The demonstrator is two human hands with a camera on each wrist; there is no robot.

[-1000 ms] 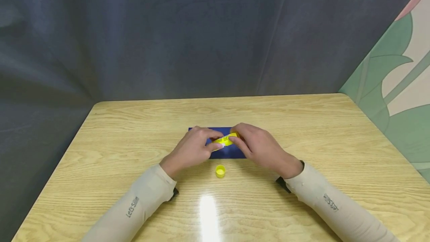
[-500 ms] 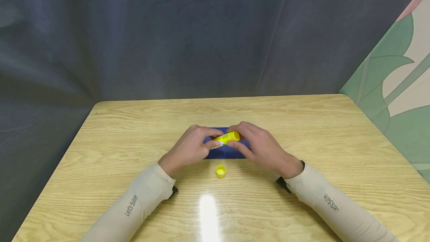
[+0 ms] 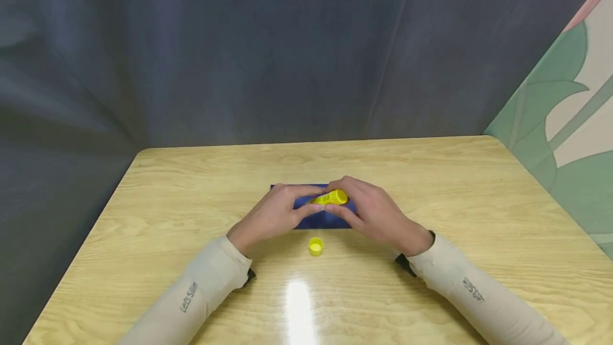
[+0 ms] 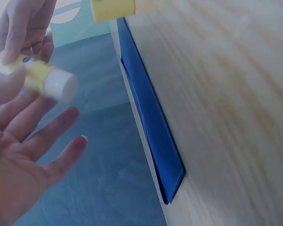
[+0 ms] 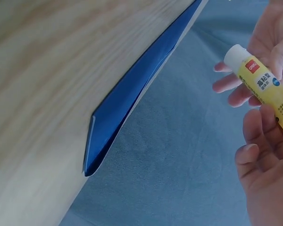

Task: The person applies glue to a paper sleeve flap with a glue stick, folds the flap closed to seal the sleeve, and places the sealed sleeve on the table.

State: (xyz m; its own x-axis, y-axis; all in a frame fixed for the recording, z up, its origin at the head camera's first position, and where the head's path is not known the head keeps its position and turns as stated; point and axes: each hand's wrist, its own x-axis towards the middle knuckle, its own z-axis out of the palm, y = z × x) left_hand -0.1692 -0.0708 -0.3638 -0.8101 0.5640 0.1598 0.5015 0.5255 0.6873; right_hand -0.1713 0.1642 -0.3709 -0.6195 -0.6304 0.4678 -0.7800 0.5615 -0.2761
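A yellow glue stick (image 3: pixel 330 197) is held between both hands, raised over a folded dark-blue sheet (image 3: pixel 323 222). From the left, my left hand (image 3: pixel 275 209) pinches it with thumb and forefinger, the other fingers spread in the left wrist view. My right hand (image 3: pixel 373 209) holds it with thumb and fingers from the right. In the head view its yellow end points right. The white end of the glue stick (image 5: pixel 264 84) sticks out in the right wrist view. A loose yellow cap (image 3: pixel 315 246) stands on the table in front of the sheet, hollow side up.
The wooden table (image 3: pixel 191 185) ends at a dark curtain (image 3: pixel 268 52) along the back. A wall with a painted leaf pattern (image 3: pixel 560 100) is at the right. In the left wrist view the blue sheet (image 4: pixel 153 127) shows loosely stacked layers along its edge.
The glue stick has shifted slightly right and turned between the fingers, its yellow end now uncovered by the right hand. My left fingertips reach farther along it. Cap and sheet stay put.
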